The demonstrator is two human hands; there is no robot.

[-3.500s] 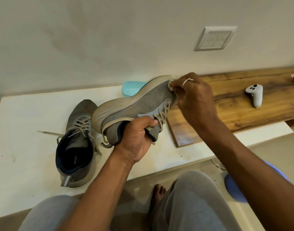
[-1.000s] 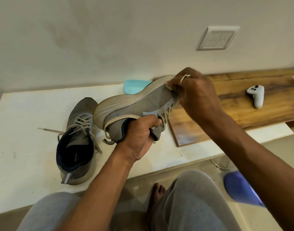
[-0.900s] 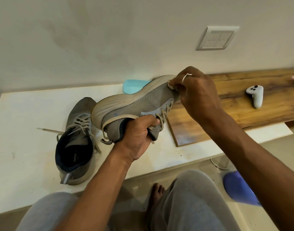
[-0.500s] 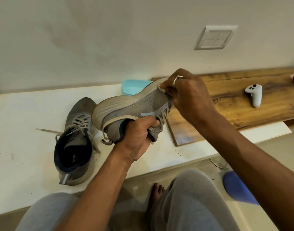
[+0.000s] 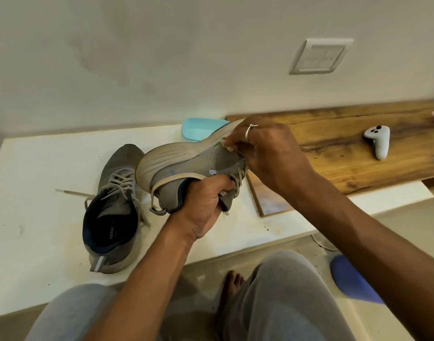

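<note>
A grey running shoe [image 5: 186, 166] is held on its side above the white table [image 5: 39, 168], its pale sole turned up and away. My left hand [image 5: 203, 203] grips it at the collar and tongue, fingers curled inside the opening. My right hand [image 5: 267, 148], with a ring on one finger, pinches a small whitish wad [image 5: 227, 150] against the mesh near the toe, just under the sole's edge. The matching second shoe [image 5: 112, 210] stands upright on the table to the left, laces loose.
A light blue object [image 5: 198, 129] lies behind the held shoe by the wall. A wooden board [image 5: 346, 153] to the right carries a white controller [image 5: 379, 141]. A wall switch [image 5: 319, 56] sits above. My knees and a bare foot [image 5: 232, 284] are below the table edge.
My right hand has slid with the wad leftward along the shoe's upper, from the toe tip toward the midfoot. My left hand keeps the same hold on the shoe.
</note>
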